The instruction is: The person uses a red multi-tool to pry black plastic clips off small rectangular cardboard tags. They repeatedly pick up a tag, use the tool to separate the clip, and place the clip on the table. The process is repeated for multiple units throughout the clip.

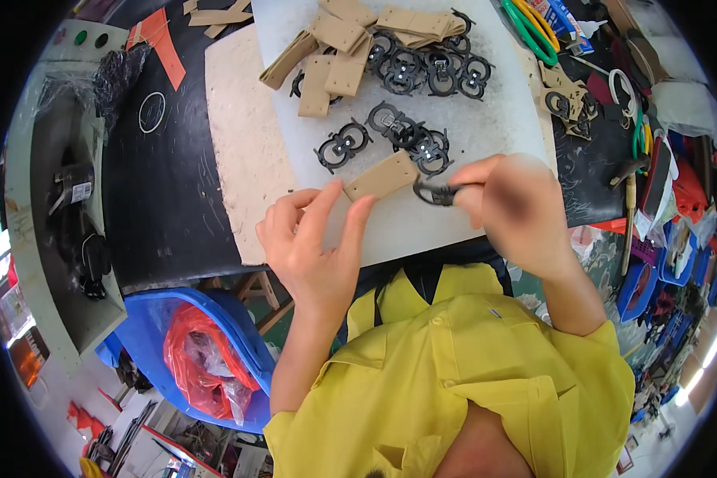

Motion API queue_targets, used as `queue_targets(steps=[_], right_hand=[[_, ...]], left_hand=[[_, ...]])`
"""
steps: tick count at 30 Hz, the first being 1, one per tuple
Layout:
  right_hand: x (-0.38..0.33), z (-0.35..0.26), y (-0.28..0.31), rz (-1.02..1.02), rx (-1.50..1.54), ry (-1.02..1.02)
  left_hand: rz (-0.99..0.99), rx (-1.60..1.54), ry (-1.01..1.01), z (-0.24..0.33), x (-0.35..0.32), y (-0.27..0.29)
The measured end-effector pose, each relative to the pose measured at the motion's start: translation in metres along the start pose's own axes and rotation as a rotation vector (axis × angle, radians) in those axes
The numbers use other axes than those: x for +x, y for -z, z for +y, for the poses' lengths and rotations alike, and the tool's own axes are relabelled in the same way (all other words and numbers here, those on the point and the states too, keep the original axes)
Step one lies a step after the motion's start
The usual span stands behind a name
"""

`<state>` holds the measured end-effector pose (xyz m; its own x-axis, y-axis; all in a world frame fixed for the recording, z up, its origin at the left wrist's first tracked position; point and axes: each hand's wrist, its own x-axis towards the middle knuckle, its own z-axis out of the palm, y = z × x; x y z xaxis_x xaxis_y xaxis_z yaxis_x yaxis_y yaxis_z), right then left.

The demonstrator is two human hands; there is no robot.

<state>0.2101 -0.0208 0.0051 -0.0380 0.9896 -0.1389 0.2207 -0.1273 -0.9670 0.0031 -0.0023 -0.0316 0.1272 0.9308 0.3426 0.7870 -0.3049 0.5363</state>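
My left hand (315, 243) pinches one end of a tan strip (381, 176) with small holes, between thumb and forefinger. Close to the strip's other end, a black ring-shaped buckle (433, 192) is held by the fingertips of my right hand (526, 215); whether the two pieces touch I cannot tell. Just beyond the strip lie several similar black buckles (343, 145) with metal middles. Farther back, more tan strips (344, 73) are heaped beside and partly over a cluster of black buckles (442, 72).
Under the work is a whitish board (251, 159) on a black tabletop (175, 199). A blue bin (251, 350) with a red plastic bag stands below the table's left edge. Green and yellow rings (534, 36) lie back right, near a small strip-and-buckle pile (567, 99).
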Motion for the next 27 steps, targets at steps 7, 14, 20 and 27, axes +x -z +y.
queue_targets(steps=[7,14,20,27], right_hand=[[0.004,-0.001,-0.007,-0.05,-0.133,0.267],[0.008,-0.003,-0.024,-0.129,-0.227,0.565],[0.006,-0.001,-0.025,-0.099,-0.146,0.463],[0.005,-0.013,-0.013,-0.171,0.252,-0.199]], left_hand=[[0.0,-0.137,-0.052,0.01,-0.004,-0.009],[-0.23,-0.865,0.468,0.013,0.006,0.021],[-0.34,-0.994,0.408,0.015,0.007,0.034],[-0.393,-1.097,0.351,0.021,0.003,0.033]])
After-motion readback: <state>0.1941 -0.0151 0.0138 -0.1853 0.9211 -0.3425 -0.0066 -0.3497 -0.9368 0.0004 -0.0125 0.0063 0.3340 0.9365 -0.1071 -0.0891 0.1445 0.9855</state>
